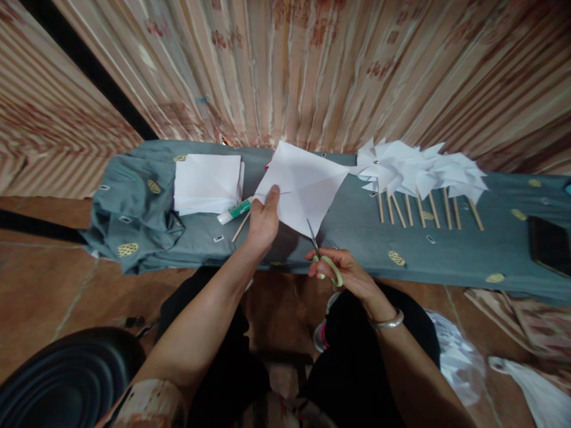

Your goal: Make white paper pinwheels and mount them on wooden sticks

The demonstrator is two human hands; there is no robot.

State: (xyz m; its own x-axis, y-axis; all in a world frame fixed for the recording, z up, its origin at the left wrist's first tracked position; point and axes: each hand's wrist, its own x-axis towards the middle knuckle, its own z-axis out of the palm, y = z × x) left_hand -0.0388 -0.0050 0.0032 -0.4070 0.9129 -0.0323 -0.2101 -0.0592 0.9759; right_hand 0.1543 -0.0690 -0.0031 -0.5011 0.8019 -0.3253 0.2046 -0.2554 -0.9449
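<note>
My left hand [264, 219] pinches a square white sheet of paper [307, 184] near its left side, thumb on top. A short slit shows in the sheet beside the thumb. In my right hand [341, 267] is a pair of scissors with pale green handles [332, 270], fingers through the loops. Their blades are at the sheet's lower corner, pointing up toward its middle. A green and white glue stick [235, 211] and a thin wooden stick [241, 227] lie just left of my left hand.
A stack of white paper [207, 183] lies at the left on the grey-green cloth [357, 249]. Several white paper pinwheels [419, 169] on wooden sticks lie right of the sheet. A dark phone [549, 245] is at the right end. A black round stool [66, 380] stands lower left.
</note>
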